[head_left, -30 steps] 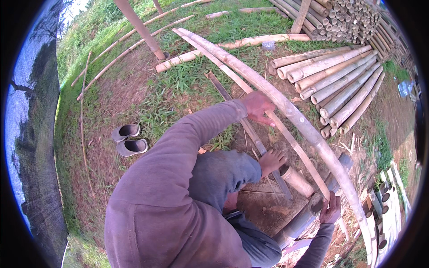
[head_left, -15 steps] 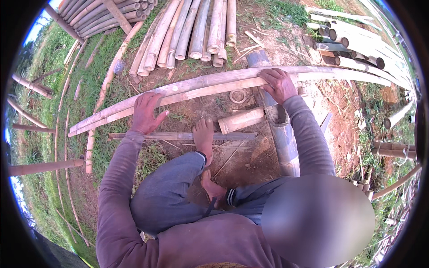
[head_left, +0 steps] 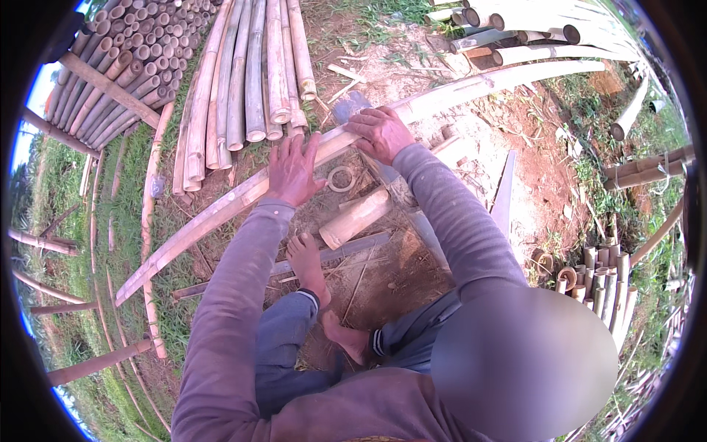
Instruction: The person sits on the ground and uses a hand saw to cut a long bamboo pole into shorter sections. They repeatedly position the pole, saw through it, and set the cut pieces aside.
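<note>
A long pale bamboo pole (head_left: pixel 442 96) crosses in front of me, from the grass at the left up to the far right. My left hand (head_left: pixel 293 173) lies against it with its fingers stretched and spread. Further along, my right hand (head_left: pixel 383 135) has its fingers bent over the pole's top. Below the right hand, a thick grey bamboo log (head_left: pixel 426 234) lies partly under the pole. Near my feet are a short cut bamboo piece (head_left: pixel 357 218) and a bamboo ring (head_left: pixel 341 179).
Bamboo poles (head_left: pixel 250 74) lie beyond my left hand, with a large stack (head_left: pixel 132 74) behind them. More poles (head_left: pixel 530 22) fill the far right. A flat saw-like blade (head_left: pixel 504 193) stands right of my right arm, near short bamboo pieces (head_left: pixel 600 283). A split length (head_left: pixel 335 253) lies by my foot.
The view has turned. Two lengths side by side showed before; now one pole shows, slanting more steeply. My hands are closer together, and the left fingers are more spread.
</note>
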